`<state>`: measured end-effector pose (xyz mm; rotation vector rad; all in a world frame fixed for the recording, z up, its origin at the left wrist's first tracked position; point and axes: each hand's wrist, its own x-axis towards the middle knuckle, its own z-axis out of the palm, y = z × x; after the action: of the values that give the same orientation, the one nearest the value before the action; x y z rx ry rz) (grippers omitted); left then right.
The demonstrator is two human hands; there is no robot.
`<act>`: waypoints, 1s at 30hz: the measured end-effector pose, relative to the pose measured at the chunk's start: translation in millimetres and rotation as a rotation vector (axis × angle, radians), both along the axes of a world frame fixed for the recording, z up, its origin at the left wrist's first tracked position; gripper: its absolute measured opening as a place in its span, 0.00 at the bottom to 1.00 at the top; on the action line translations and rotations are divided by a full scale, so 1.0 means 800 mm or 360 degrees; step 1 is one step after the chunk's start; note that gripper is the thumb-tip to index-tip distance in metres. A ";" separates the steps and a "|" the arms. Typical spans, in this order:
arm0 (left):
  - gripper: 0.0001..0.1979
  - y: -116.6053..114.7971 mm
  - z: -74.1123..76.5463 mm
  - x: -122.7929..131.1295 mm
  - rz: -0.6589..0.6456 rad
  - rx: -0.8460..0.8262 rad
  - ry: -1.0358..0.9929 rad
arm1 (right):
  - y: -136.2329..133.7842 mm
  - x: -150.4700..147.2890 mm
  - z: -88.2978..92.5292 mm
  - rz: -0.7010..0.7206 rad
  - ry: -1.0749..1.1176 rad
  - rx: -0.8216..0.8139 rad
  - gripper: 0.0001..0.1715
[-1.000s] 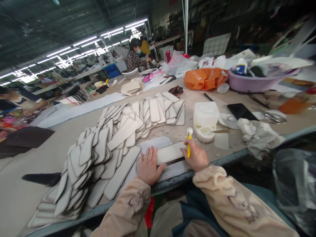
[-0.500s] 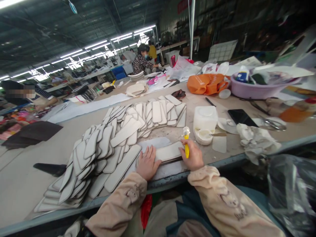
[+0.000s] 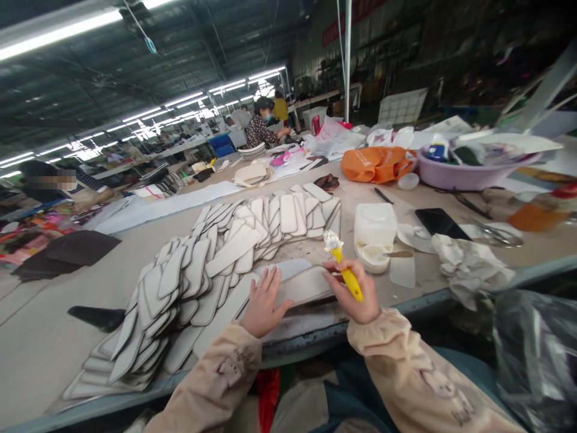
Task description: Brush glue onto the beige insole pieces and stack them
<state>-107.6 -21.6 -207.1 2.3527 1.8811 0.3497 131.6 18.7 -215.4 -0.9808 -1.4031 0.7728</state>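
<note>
A long grey-white panel [image 3: 309,285] with a dark edge lies in front of me on a pale sheet [image 3: 288,267]. My left hand [image 3: 264,304] rests flat on its left end, fingers spread. Held in my right hand [image 3: 360,294] is a yellow-handled brush [image 3: 349,276], its tip thick with white paste and pointing up and left. The fingertips of that hand also touch the panel's right end. Beyond, a white plastic container [image 3: 375,224] has a cut-open mouth, with a flat stick [image 3: 399,254] lying across it.
Piled panels [image 3: 192,261] spread over the left and middle of the table. At right lie a crumpled cloth [image 3: 471,264], a phone [image 3: 440,223] and scissors [image 3: 498,234]. An orange bag [image 3: 376,163] and a purple basin [image 3: 473,174] stand behind. Co-workers sit farther off.
The brush has tipped over, its pasted end swinging left and its handle right. My left hand has shifted slightly left, its fingers spreading wider. The camera view has tilted slightly upward.
</note>
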 end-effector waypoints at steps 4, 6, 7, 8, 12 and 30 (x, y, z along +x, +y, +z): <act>0.24 0.005 0.044 -0.015 -0.0076 -0.0359 -0.0702 | 0.011 0.006 0.040 0.0167 0.0480 -0.0002 0.23; 0.16 0.003 0.056 -0.014 0.0055 -0.0646 -0.0998 | 0.022 0.008 0.047 0.0194 0.0610 -0.0011 0.24; 0.14 0.001 0.059 -0.012 0.0146 -0.0735 -0.1112 | 0.027 0.008 0.046 0.0208 0.0651 -0.0020 0.24; 0.13 -0.002 0.061 -0.008 0.0227 -0.0781 -0.1212 | 0.031 0.008 0.044 0.0219 0.0669 -0.0033 0.24; 0.13 -0.025 0.051 0.009 0.0405 -0.0828 -0.1530 | 0.037 0.006 0.026 0.0113 0.0384 -0.0102 0.23; 0.23 -0.124 -0.004 0.024 0.0429 -0.1483 -0.2492 | 0.031 0.008 0.004 -0.0007 0.0002 -0.0059 0.19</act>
<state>-88.2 -120.9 -210.5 0.6479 1.0368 0.7665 138.2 43.3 -212.2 -1.0119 -1.3891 0.7987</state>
